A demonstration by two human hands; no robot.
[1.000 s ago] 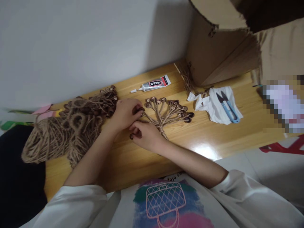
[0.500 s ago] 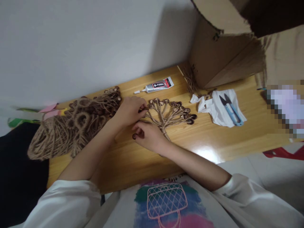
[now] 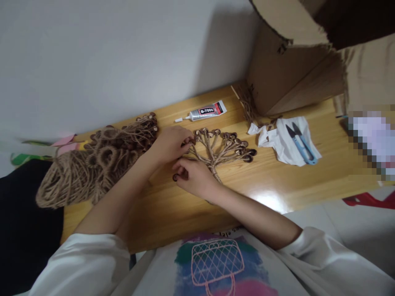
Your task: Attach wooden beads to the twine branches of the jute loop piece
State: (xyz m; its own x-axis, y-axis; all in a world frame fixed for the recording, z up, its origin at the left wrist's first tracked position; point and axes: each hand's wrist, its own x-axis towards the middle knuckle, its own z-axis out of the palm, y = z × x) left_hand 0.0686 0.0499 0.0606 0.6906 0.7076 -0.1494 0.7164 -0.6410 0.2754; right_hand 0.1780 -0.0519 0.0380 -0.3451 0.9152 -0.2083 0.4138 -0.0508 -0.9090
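A tree shape of braided jute twine (image 3: 212,164) lies on the table, its branches fanned out and tipped with small round brown button-like pieces. My left hand (image 3: 173,144) is at its left side, thumb and fingers pinched at the end of a branch. Just below, my right hand (image 3: 199,179) is closed over the lower left branches, fingertips together. A dark round button-like piece (image 3: 175,177) shows by its fingers. The fingers hide part of the twine and the exact points of grip.
A pile of twine (image 3: 70,179) with more braided pieces lies left. A B-7000 glue tube (image 3: 206,111) rests behind the tree. To the right are blue thread snips (image 3: 300,144) on white tissue (image 3: 282,142). An open cardboard box (image 3: 296,78) stands at the back right.
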